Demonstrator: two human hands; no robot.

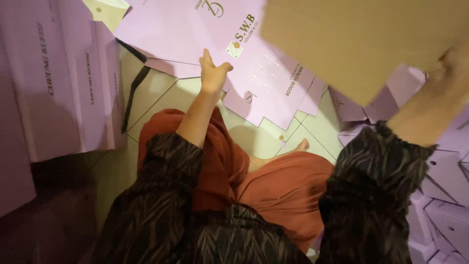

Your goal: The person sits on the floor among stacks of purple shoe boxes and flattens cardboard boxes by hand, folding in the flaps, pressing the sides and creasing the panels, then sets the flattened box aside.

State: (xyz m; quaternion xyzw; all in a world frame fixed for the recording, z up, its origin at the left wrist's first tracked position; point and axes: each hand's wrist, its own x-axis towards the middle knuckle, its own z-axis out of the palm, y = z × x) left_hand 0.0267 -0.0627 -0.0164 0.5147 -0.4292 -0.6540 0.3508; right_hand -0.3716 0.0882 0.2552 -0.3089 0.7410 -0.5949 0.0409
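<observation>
I sit on a pale tiled floor (pixel 161 90) with my legs folded, in rust-orange trousers (pixel 288 188) and a dark top with a thin striped pattern.

My left hand (pixel 213 73) is stretched forward and rests on the near edge of a flat pink die-cut box sheet (pixel 195 34) that lies unfolded on the floor in front of me. The fingers are together and pointing away from me, the thumb is spread to the right, and the hand seems to pinch or press the edge of the sheet; I cannot tell whether the fingers go under the cardboard.

My right hand (pixel 452 68) is raised high at the right side and holds a large brown cardboard sheet (pixel 361 41) by its lower right edge. This sheet is very close to the camera, blurred, and it covers the upper right part of the view. The fingers are closed on the edge, but they are not sharp.

At my left stands a stack of folded pink cardboard (pixel 58 78), leaning upright. At my right there are many folded pink boxes (pixel 447 195) piled together. My bare foot (pixel 303 145) shows between the knees, near the jagged edge of the pink sheet.
</observation>
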